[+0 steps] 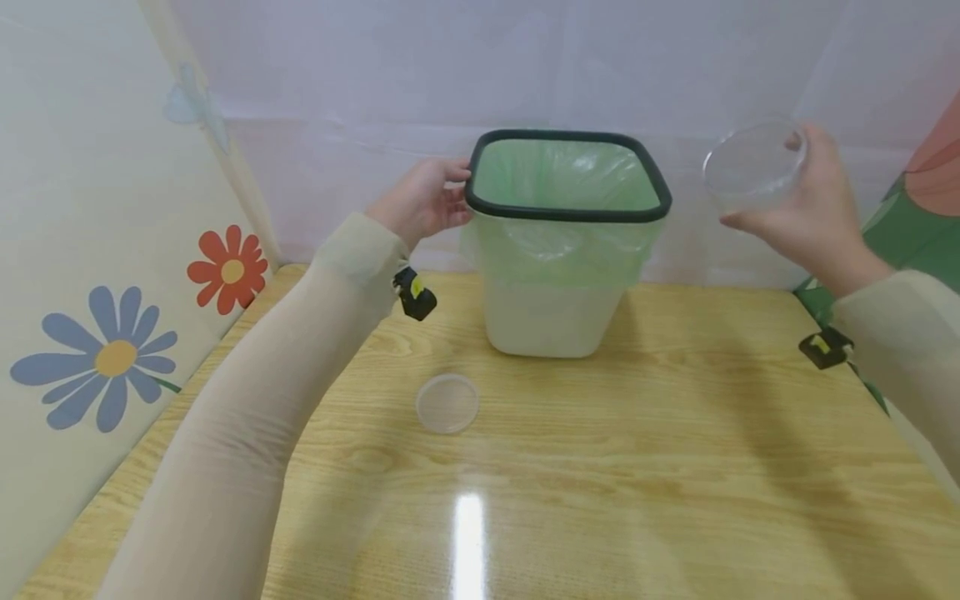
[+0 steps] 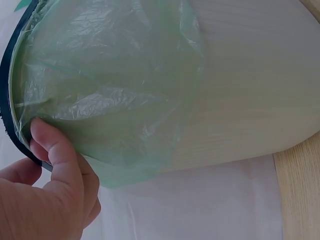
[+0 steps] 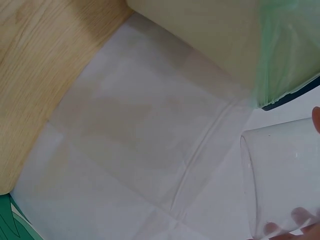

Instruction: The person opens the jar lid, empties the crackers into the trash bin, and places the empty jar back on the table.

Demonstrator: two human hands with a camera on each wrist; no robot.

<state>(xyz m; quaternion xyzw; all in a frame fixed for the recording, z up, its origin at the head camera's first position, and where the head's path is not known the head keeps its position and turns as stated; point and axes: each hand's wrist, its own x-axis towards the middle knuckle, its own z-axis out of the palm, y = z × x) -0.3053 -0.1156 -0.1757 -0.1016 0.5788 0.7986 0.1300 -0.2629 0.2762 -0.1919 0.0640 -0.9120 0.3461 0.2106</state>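
Observation:
A white trash bin (image 1: 555,321) with a black rim ring stands toward the back of the table, lined with a thin green bag (image 1: 562,242) folded over its outside. My left hand (image 1: 427,198) grips the rim at its left corner; in the left wrist view the thumb and curled fingers (image 2: 55,145) pinch the black ring and the bag edge. To the right of the bin, my right hand (image 1: 813,204) holds a clear, empty-looking round plastic container (image 1: 753,167) in the air, fingers and thumb around its side. The container (image 3: 285,170) shows partly in the right wrist view, close to the bin.
On the wooden table (image 1: 675,467), in front of the bin and a little left, lies a clear round lid (image 1: 447,404). A pale cloth backdrop (image 1: 390,75) rises right behind the bin. At the left a wall covering carries printed flowers (image 1: 116,358).

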